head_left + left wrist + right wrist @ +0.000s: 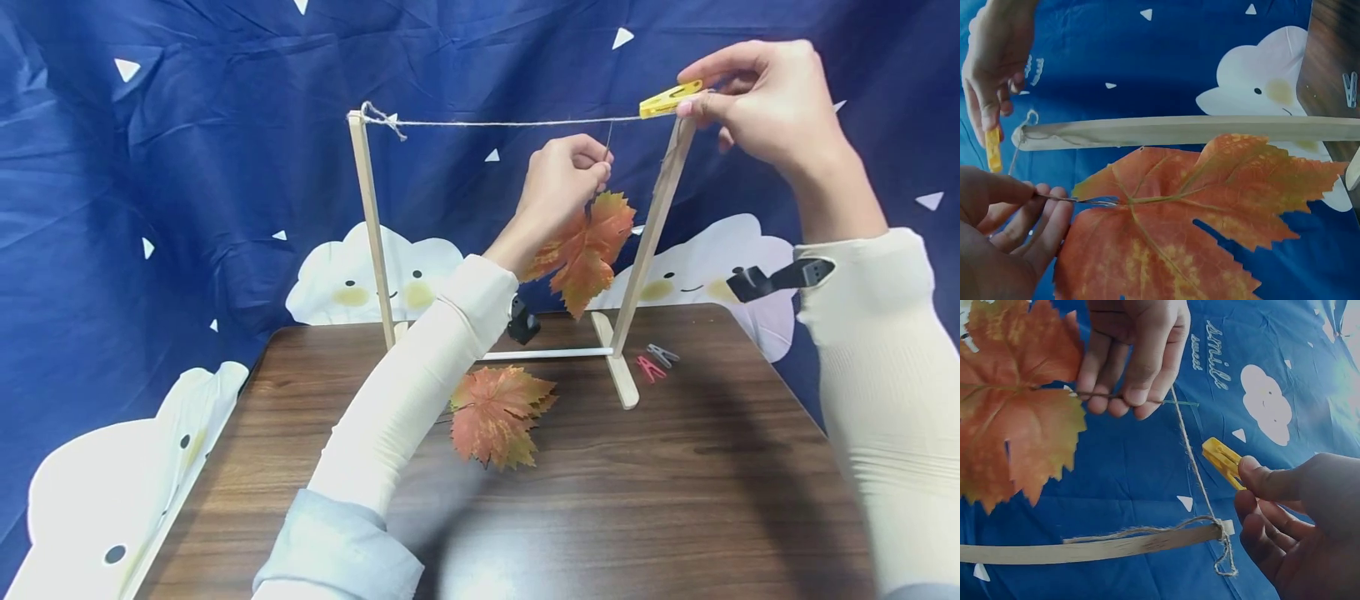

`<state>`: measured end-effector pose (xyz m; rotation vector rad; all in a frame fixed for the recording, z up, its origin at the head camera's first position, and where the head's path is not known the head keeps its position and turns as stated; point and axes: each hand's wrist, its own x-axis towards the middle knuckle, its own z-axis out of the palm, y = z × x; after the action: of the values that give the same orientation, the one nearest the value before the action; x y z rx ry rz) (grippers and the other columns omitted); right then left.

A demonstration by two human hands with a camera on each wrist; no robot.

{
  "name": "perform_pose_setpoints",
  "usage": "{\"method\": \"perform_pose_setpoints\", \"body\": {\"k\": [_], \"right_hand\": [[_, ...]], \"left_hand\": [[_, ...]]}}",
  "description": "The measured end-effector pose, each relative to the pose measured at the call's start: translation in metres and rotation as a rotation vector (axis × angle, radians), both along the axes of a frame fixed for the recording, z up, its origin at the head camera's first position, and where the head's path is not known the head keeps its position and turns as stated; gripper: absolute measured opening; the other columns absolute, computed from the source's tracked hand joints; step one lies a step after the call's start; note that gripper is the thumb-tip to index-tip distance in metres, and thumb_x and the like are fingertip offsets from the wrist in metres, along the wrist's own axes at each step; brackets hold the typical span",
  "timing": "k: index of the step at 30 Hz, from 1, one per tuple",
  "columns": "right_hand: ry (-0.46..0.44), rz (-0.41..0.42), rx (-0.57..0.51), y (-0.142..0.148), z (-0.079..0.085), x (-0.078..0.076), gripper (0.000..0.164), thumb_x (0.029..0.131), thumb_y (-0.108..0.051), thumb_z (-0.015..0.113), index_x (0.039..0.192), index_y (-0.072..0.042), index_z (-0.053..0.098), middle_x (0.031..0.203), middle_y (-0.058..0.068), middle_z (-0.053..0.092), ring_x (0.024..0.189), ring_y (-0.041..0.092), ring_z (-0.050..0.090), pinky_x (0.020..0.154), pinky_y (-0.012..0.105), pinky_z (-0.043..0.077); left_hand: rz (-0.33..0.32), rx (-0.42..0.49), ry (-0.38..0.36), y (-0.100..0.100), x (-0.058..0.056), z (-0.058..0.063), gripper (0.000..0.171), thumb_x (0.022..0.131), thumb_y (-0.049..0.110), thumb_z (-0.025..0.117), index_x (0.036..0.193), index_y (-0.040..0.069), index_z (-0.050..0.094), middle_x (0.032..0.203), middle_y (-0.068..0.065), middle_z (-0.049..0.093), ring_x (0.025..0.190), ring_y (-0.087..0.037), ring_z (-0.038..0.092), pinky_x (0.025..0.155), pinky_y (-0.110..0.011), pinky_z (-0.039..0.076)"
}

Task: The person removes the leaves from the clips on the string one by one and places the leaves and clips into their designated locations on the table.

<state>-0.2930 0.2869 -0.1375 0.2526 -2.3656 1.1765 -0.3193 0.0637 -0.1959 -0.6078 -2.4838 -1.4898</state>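
Observation:
My left hand [564, 177] pinches the thin stem of an orange maple-like leaf [588, 250], which hangs below the fingers. In the right wrist view the stem's tip [1190, 404] crosses the twine [1186, 440]. A yellow clothespin [670, 99] is pinched between thumb and fingers of my right hand [776, 104], close to the twine's right end. The twine runs between the tops of two wooden posts [660, 217]. Another leaf [498, 417] of the same kind lies on the table in front of the frame.
On the brown table [675, 483], a red clothespin [650, 368] and a grey clothespin [663, 356] lie right of the frame's foot [618, 375]. A white rod [551, 354] joins the posts low down. Behind hangs a blue cloth [225, 167] with clouds.

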Motion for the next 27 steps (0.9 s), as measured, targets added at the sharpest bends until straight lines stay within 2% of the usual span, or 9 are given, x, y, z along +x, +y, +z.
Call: {"method": "perform_pose_setpoints", "body": {"k": [5, 10, 16, 19, 22, 27], "right_hand": [[0.044, 0.051, -0.047, 0.001, -0.015, 0.009, 0.04, 0.098, -0.018, 0.077, 0.137, -0.014, 0.072, 0.096, -0.02, 0.067, 0.068, -0.002, 0.063, 0.054, 0.009, 0.049], [0.042, 0.046, -0.013, 0.004, -0.03, 0.016, 0.042, 0.1, -0.021, 0.075, 0.142, -0.018, 0.068, 0.115, -0.021, 0.061, 0.072, -0.005, 0.063, 0.054, 0.008, 0.048], [0.012, 0.068, 0.049, 0.006, -0.051, 0.018, 0.031, 0.1, -0.018, 0.076, 0.13, -0.02, 0.069, 0.108, -0.026, 0.059, 0.068, -0.006, 0.063, 0.054, 0.011, 0.05], [0.004, 0.079, 0.079, 0.005, -0.063, 0.019, 0.029, 0.099, -0.017, 0.076, 0.127, -0.02, 0.068, 0.1, -0.031, 0.061, 0.07, -0.008, 0.064, 0.053, 0.012, 0.05], [0.0, 0.084, 0.099, 0.005, -0.075, 0.021, 0.03, 0.1, -0.019, 0.076, 0.129, -0.017, 0.066, 0.09, -0.031, 0.065, 0.07, -0.009, 0.065, 0.052, 0.013, 0.049], [-0.005, 0.074, 0.148, 0.004, -0.091, 0.027, 0.04, 0.104, -0.023, 0.072, 0.14, -0.009, 0.064, 0.089, -0.033, 0.062, 0.064, -0.007, 0.063, 0.05, 0.015, 0.048]], "left_hand": [[-0.02, 0.039, 0.041, -0.014, 0.004, -0.003, 0.011, 0.105, 0.015, 0.069, 0.111, 0.011, 0.077, 0.098, -0.006, 0.078, 0.084, -0.014, 0.073, 0.078, -0.017, 0.058], [-0.038, 0.097, 0.048, -0.029, 0.008, -0.006, 0.01, 0.103, 0.013, 0.071, 0.11, 0.009, 0.077, 0.1, -0.008, 0.079, 0.084, -0.014, 0.075, 0.081, -0.017, 0.061], [-0.064, 0.184, 0.057, -0.051, 0.013, -0.015, 0.01, 0.102, 0.01, 0.071, 0.109, 0.006, 0.077, 0.101, -0.011, 0.078, 0.087, -0.016, 0.077, 0.082, -0.021, 0.063], [-0.068, 0.196, 0.076, -0.062, 0.015, -0.021, 0.01, 0.101, 0.011, 0.072, 0.109, 0.006, 0.077, 0.099, -0.01, 0.078, 0.086, -0.018, 0.077, 0.081, -0.024, 0.064], [-0.066, 0.205, 0.092, -0.072, 0.019, -0.028, 0.01, 0.101, 0.012, 0.074, 0.108, 0.005, 0.077, 0.099, -0.012, 0.079, 0.086, -0.02, 0.078, 0.079, -0.026, 0.064], [-0.078, 0.249, 0.106, -0.086, 0.025, -0.036, 0.009, 0.1, 0.009, 0.074, 0.105, 0.002, 0.077, 0.099, -0.017, 0.078, 0.083, -0.022, 0.077, 0.077, -0.029, 0.065]]}}
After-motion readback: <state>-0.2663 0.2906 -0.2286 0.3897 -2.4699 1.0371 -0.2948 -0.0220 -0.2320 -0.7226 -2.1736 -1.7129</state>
